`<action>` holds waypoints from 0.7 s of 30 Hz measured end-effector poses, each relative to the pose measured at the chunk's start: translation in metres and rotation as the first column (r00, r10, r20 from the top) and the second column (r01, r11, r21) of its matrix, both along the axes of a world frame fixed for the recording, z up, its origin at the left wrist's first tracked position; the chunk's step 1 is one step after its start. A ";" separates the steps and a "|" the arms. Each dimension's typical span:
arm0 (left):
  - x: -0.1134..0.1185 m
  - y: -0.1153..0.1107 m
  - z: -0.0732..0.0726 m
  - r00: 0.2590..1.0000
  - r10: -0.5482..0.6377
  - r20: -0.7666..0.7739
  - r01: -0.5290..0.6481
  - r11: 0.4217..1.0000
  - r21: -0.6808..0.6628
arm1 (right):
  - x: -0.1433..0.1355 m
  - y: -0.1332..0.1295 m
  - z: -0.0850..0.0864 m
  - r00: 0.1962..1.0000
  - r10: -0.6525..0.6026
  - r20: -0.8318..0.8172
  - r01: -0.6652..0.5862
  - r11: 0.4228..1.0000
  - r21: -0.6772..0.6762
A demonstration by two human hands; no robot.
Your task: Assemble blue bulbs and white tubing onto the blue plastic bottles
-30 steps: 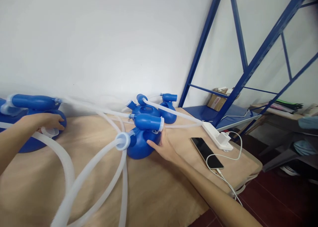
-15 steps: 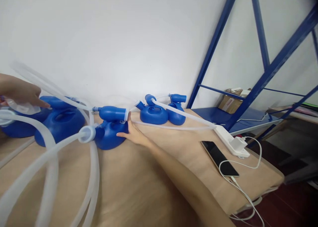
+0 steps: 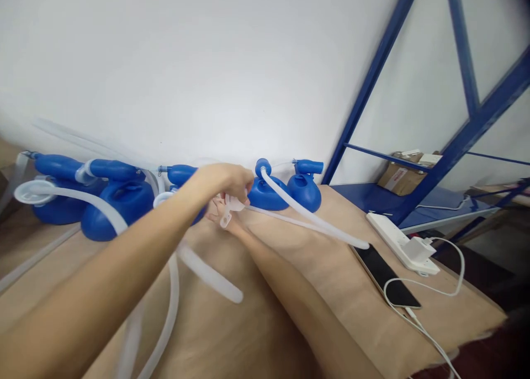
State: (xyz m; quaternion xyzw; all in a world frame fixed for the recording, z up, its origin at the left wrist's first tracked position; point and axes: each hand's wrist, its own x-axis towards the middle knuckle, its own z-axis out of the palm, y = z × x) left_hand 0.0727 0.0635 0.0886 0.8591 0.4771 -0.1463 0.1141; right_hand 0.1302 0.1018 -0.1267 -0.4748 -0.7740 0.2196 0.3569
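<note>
A pale wall (image 3: 207,80) rises behind the far edge of my brown-covered tabletop (image 3: 256,268). Past the right edge stands a blue metal rack (image 3: 376,80).

Five blue bottles line the far edge. Two sit toward the left end: the outer bottle (image 3: 58,213) and its neighbour (image 3: 124,205). The middle bottle (image 3: 182,174) is mostly hidden by my left forearm. Toward the far right corner stand a fourth bottle (image 3: 271,195) and, just beside it, the end bottle (image 3: 305,192).

Whitish hoses trail between them; one hose (image 3: 211,275) points its loose end at the near edge. On the rack's shelf is a cardboard box (image 3: 401,177). A white power strip (image 3: 397,243) lies along the right edge, with a phone (image 3: 387,274) just beside it.

My right hand (image 3: 217,209) is at the middle bottle's right side, partly covered; I can't tell how far its fingers are bent or whether they grip. My left hand (image 3: 234,181) reaches across just above it, fingers curled in, pinching a small translucent piece (image 3: 235,204) whose holed tab hangs toward the near edge.
</note>
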 end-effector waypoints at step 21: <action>-0.090 0.045 -0.049 0.963 0.269 -0.032 -0.268 0.929 -0.257 | 0.188 0.026 0.029 0.912 -0.346 0.219 0.318 0.936 0.151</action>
